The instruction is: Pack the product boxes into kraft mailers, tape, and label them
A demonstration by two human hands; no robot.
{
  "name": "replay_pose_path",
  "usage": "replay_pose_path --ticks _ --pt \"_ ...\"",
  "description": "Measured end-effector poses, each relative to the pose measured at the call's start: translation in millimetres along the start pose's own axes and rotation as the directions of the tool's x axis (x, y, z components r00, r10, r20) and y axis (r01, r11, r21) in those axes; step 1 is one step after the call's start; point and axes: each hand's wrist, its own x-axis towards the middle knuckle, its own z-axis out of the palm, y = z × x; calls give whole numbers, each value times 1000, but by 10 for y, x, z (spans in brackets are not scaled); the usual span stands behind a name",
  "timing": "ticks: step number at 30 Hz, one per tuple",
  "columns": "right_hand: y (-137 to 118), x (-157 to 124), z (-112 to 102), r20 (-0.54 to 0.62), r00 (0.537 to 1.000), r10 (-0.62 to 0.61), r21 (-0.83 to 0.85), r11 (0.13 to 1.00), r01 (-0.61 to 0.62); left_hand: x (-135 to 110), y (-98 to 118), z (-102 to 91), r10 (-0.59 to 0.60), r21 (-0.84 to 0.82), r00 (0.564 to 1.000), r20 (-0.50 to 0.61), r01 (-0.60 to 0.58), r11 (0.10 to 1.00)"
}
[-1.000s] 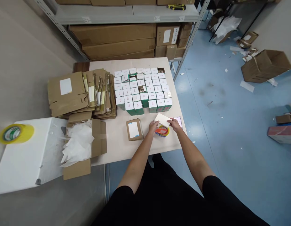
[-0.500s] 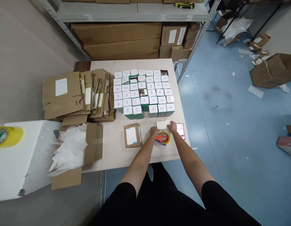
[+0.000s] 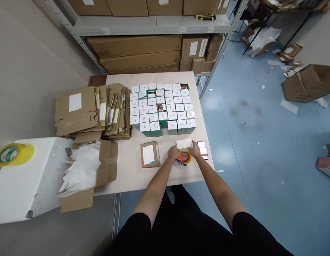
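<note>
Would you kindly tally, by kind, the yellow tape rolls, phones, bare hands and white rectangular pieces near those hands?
Yellow tape rolls: 2
Phone: 1
Hands: 2 (left hand, right hand)
White rectangular piece: 1
Total: 6

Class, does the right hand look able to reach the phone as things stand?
Probably yes: the phone lies just beside the right hand, and nothing visible stands between them.
</note>
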Motion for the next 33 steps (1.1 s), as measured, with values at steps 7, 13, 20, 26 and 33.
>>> replay_pose_path --ticks 7,13,20,26,33 --pt "98 -953 363 233 925 -301 -183 920 345 -600 -197 76 213 202 977 -10 -206 957" --pt "149 -1412 640 253 954 -160 -339 909 243 -908 -355 123 237 290 964 120 -263 920" --pt "-5 -1542 557 279 951 -133 -364 902 233 -1176 -476 -42 255 281 967 15 -249 927" --pt "-571 -1397 659 225 953 -202 -50 975 218 -1306 -1043 -711 14 134 871 -491 60 989" --pt "-1417 -1446 1308 470 869 -158 134 985 107 -1422 -1630 -1034 -285 -198 916 -282 235 952"
